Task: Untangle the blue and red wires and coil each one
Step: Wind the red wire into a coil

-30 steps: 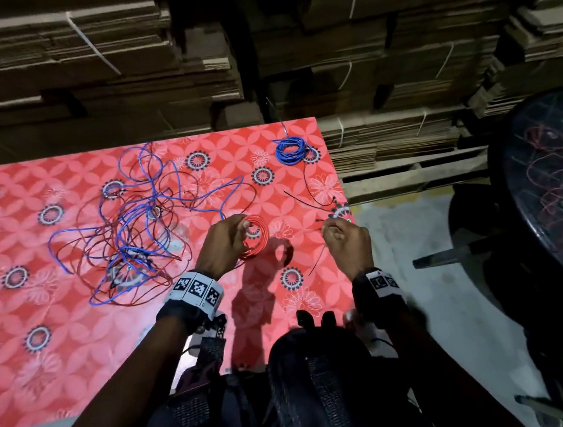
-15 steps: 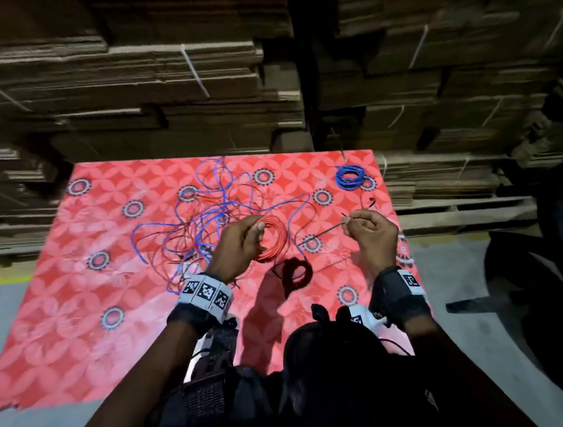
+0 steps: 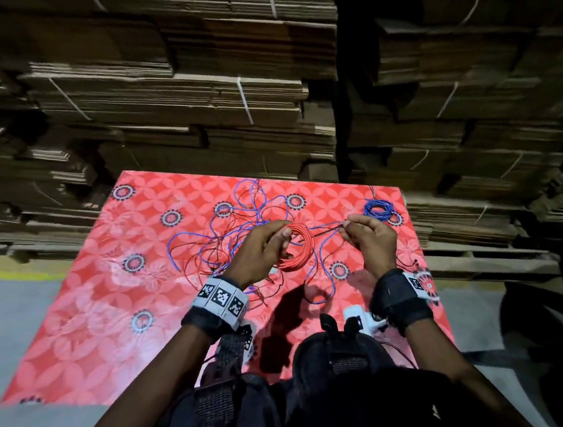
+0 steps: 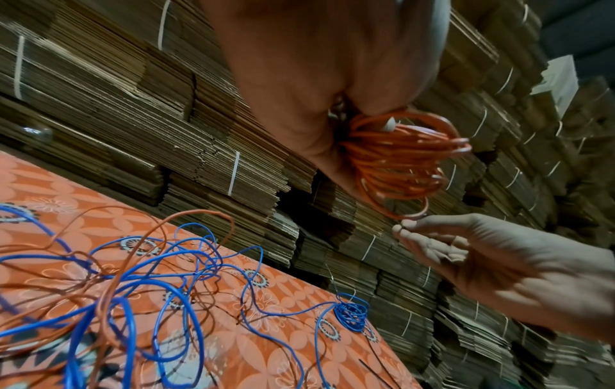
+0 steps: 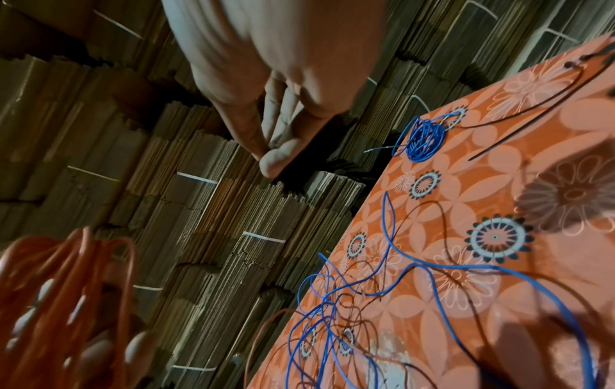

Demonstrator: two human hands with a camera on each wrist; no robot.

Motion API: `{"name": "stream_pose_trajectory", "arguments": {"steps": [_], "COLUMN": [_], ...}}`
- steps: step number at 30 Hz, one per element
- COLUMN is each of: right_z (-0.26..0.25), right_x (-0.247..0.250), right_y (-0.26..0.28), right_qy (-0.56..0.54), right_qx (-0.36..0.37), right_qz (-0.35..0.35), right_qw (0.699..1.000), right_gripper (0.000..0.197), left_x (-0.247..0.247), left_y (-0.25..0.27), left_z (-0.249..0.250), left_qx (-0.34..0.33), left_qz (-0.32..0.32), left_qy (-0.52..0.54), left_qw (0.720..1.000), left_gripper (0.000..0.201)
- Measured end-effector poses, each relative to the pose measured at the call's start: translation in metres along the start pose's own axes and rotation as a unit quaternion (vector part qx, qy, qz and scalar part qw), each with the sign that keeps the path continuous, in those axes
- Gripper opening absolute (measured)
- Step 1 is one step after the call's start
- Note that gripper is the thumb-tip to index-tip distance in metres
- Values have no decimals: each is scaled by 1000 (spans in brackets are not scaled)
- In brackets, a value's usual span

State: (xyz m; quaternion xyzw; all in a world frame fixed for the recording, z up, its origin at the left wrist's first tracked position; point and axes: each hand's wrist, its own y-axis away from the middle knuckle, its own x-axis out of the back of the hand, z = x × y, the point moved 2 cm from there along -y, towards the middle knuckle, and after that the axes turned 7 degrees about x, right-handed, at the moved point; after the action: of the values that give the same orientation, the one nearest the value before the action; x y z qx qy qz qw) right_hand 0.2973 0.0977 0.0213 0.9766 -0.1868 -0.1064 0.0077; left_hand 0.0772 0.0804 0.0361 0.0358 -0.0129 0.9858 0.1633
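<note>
The left hand [image 3: 259,252] grips a red wire coil [image 3: 298,247], fingers curled through its loops, held up above the red patterned cloth [image 3: 90,322]. The right hand [image 3: 369,240] pinches a thin dark wire end [image 3: 328,231] between thumb and fingertips, just beside the coil. Below them the tangle of blue and red wires [image 3: 228,237] sprawls loose on the cloth — a small blue wire coil [image 3: 378,209] lies apart near the far right corner. Stacked flat cardboard [image 3: 196,85] rises behind.
</note>
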Motion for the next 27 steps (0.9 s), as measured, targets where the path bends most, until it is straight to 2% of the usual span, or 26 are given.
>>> {"name": "stream_pose_trajectory", "arguments": {"steps": [6,9,10,13,19,24,27], "right_z": [-2,-6,-8,-12,-15,-20,-21], "right_x": [-19,-31,-34,-40,-43,-42,-47], "right_y": [12,20,23,26,30,34,37], "right_qy": [-24,-36,-37,-16,19,19,43], "right_qx": [-66,-90,-94,-95,-105,-114,-83], "right_qz": [-48,-82,-93,-122,-155,-222,-249], "right_qw": [996,992,991,988,982,968,964], "right_gripper": [10,9,9,10,13,33,51], "left_x": [-2,-5,-5,-7,-6,-5,-6], "left_y": [-3,-4,-5,-5,-7,-8,-9], "left_z": [3,3,3,1,-6,-8,-6], "left_qx": [-7,-16,-18,-36,-79,-83,-74], "left_qz": [-7,-9,-5,16,55,84,95], "left_qy": [5,-9,-19,-66,-149,-166,-165], "left_qw": [1000,1000,1000,997,984,979,979], "left_gripper": [27,39,39,21,25,18,18]}}
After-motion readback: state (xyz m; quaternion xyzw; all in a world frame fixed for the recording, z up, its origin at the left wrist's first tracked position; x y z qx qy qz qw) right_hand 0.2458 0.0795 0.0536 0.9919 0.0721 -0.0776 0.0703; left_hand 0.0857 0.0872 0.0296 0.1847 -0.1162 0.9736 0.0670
